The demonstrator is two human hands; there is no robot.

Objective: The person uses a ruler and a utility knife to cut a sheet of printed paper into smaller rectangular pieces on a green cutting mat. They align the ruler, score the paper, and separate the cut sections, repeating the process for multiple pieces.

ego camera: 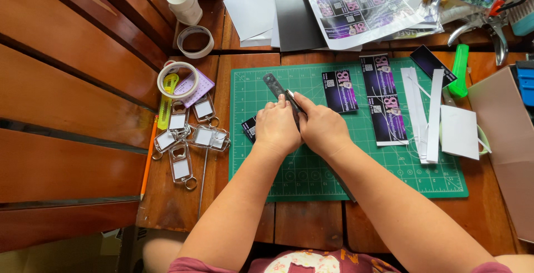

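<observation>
My left hand (276, 128) presses down on a dark ruler (276, 84) that lies slanted across the green cutting mat (428, 175). A small dark printed card (248, 128) pokes out from under that hand. My right hand (321, 126) is closed around a slim knife (293, 100) held against the ruler's edge. Purple printed cards (340, 90) lie on the mat just beyond my hands, and a strip of them (385, 106) lies further right.
Clear keychain tags (189, 139) and tape rolls (178, 79) lie left of the mat, with a yellow pencil (148, 156). White paper strips (423, 111), a green tool (459, 70), printed sheets (356, 3), a paper cup (184, 4) and pliers (489, 25) surround it.
</observation>
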